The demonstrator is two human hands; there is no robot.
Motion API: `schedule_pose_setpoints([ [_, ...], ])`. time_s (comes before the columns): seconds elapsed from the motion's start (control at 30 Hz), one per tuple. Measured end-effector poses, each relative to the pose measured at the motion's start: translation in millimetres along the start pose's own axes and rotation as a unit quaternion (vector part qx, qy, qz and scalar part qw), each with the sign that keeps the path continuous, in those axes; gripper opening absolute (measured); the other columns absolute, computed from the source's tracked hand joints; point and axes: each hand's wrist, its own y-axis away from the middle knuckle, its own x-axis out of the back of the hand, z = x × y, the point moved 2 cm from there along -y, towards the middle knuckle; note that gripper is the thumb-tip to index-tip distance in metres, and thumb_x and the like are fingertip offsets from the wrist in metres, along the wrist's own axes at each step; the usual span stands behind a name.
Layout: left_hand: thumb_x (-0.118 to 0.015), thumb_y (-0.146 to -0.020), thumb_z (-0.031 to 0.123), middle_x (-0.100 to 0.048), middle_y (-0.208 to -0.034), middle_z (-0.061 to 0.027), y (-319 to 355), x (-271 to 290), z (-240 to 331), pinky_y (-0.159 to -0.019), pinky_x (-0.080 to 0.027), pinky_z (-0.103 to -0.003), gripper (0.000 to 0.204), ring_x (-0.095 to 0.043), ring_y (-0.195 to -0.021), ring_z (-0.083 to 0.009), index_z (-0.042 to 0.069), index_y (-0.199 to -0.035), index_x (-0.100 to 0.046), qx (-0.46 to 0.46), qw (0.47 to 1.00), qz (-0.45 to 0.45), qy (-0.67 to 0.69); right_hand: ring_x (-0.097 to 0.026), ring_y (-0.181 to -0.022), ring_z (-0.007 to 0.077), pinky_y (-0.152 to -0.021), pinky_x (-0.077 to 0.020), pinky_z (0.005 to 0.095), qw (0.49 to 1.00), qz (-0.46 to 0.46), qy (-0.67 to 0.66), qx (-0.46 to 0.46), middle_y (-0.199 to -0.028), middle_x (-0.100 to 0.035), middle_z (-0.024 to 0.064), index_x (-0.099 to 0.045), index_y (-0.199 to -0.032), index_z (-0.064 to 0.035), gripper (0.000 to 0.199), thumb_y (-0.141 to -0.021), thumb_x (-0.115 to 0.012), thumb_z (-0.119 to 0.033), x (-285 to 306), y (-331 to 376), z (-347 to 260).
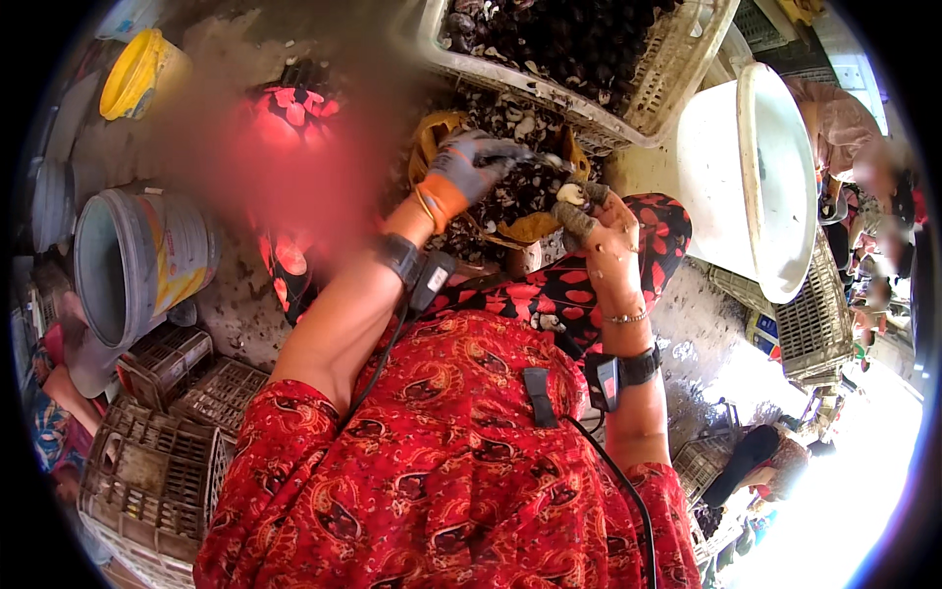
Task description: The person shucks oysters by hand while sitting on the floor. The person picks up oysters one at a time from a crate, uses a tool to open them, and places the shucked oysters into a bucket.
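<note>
Rough dark shell [572,193] gripped by gloved left hand [469,167].

Blurred patch: a reddish smear [285,167] covers the ground left of the gloved left hand [471,167].
Crate of dark shells [589,59]: cut off by the top edge.
Right hand [599,231]: fingertips wrapped; the small pale piece they pinch is too small to identify.
Bystanders [873,226]: blurred at the right rim.

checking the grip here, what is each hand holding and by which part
The gloved left hand grips a thin tool by its handle; the right hand pinches a small pale shellfish at its lower side with its fingertips.
</note>
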Motion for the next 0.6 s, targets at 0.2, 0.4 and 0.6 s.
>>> schedule_pose_setpoints([
  [0.2, -0.064, -0.072, 0.004, -0.063, -0.089, -0.0075, 4, -8, 29, -0.073, -0.046, -0.034, 0.026, -0.058, -0.079, -0.0244, 0.012, -0.096, -0.067, -0.156, 0.982, -0.045, -0.098, -0.056, -0.066, 0.0064, -0.053, -0.0435, 0.0173, 0.996, -0.038, 0.007, 0.08, -0.088, -0.062, 0.0037, -0.056, -0.104, 0.0012, 0.034, -0.072, -0.067, 0.0, 8, -9, 13],
  [0.4, -0.063, -0.074, 0.006, -0.064, -0.083, -0.0083, -1, 1, 40, -0.073, -0.045, -0.034, 0.022, -0.057, -0.077, -0.0232, 0.014, -0.095, -0.067, -0.152, 0.984, -0.033, -0.081, -0.056, -0.068, 0.006, -0.052, -0.0415, 0.0173, 0.999, 0.016, -0.002, 0.051, -0.089, -0.062, 0.0036, -0.054, -0.105, 0.0018, 0.036, -0.072, -0.067, 0.002, -2, 1, 3],
  [0.6, -0.063, -0.075, 0.007, -0.065, -0.09, -0.0095, 0, 5, -8, -0.076, -0.047, -0.031, 0.023, -0.061, -0.081, -0.0228, 0.012, -0.098, -0.067, 0.073, 0.995, 0.031, -0.058, -0.057, -0.073, 0.0097, -0.058, -0.0459, 0.0199, 0.998, 0.023, -0.056, 0.029, -0.094, -0.061, 0.0056, -0.053, -0.108, 0.0003, 0.031, -0.077, -0.061, 0.002, -2, 5, 2],
])
